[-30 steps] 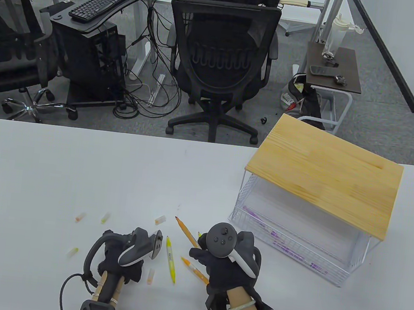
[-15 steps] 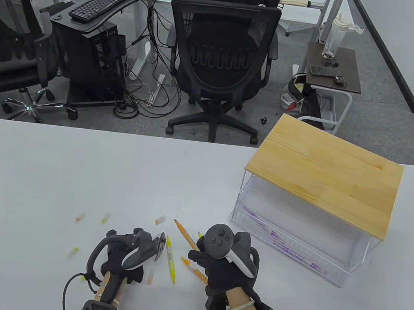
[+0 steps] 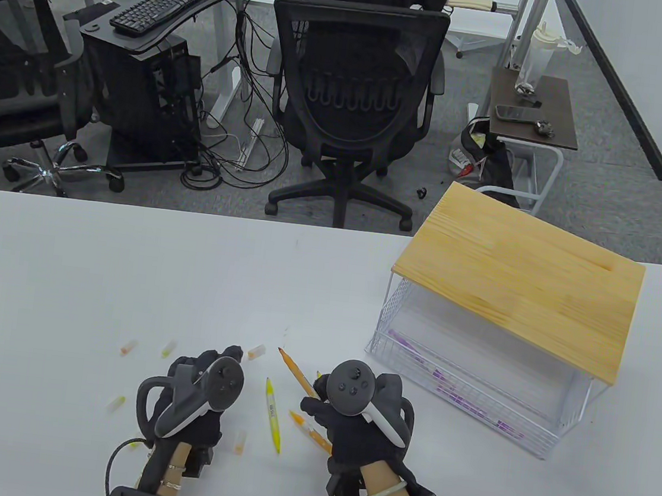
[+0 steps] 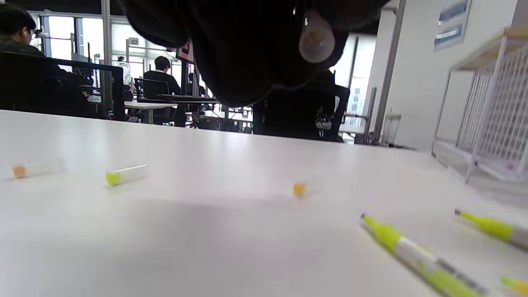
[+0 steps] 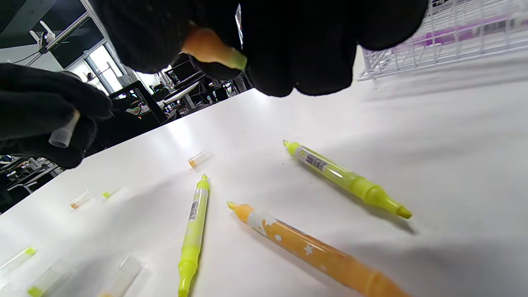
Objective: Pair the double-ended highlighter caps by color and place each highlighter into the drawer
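Table view: the left hand (image 3: 198, 391) and the right hand (image 3: 347, 417) sit low on the white surface (image 3: 125, 272), with uncapped highlighters between them: a yellow one (image 3: 272, 416), an orange one (image 3: 310, 431) partly under the right hand, and another orange one (image 3: 298, 372) running out from the right hand's fingers; loose caps (image 3: 257, 351) lie scattered to the left, and the wire drawer (image 3: 458, 388) with purple highlighters inside stands open just right of the right hand. Left wrist view: the left grip is closed on a clear cap (image 4: 316, 38), pinched among the gloved fingers (image 4: 247, 62); below it lie an orange-tipped cap (image 4: 35, 168), a yellow-tipped cap (image 4: 126, 175) and a small orange one (image 4: 299, 189). Right wrist view: the right grip is curled round an orange highlighter (image 5: 212, 48), its tip poking out between the fingers (image 5: 288, 53), while the left hand shows at the left edge with its cap (image 5: 62, 133); on the surface lie two yellow highlighters (image 5: 194, 231) (image 5: 344, 179) and an orange one (image 5: 313, 251). The step in hand looks like capping the orange highlighter; the cap's colour is not clear here, so the next move calls for checking it matches, lining its mouth up with the tip, then pressing it home
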Motion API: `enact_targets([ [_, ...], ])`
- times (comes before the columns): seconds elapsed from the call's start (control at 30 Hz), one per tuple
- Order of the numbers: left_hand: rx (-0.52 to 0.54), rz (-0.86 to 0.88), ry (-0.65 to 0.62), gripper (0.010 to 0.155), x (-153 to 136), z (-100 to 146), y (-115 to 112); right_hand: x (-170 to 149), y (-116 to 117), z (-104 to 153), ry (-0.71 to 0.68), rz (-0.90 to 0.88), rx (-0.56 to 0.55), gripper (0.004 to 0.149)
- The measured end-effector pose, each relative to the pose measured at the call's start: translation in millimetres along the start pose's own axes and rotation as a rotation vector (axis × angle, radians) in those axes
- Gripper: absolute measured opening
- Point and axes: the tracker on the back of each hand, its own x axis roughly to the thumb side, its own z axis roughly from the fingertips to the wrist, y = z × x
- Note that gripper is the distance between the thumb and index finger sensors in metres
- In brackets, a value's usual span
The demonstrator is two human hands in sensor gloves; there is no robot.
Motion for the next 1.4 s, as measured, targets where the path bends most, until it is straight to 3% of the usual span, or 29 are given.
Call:
enact_targets([
  [0.17, 0.129, 0.151, 0.047, 0.047, -19.5, 6.1, 14.4, -0.4, -0.6, 1.3, -0.016, -0.008, -0.022, 0.046],
  [0.57, 0.245, 0.477, 0.087, 0.046, -55.2, 17.1, 33.0, 12.4, -2.6, 13.3, -0.099, 0.015, -0.102, 0.047],
  [0.9, 0.216, 0.542, 0.07, 0.045, -60.3, 15.9, 32.4, 26.2, -2.7, 25.3, -0.161, 0.057, -0.169, 0.047],
  [1.4, 0.138, 0.497, -0.027, 0.045, -37.5, 12.1, 28.4, 29.2, 1.5, 24.2, -0.145, 0.094, -0.184, 0.047],
])
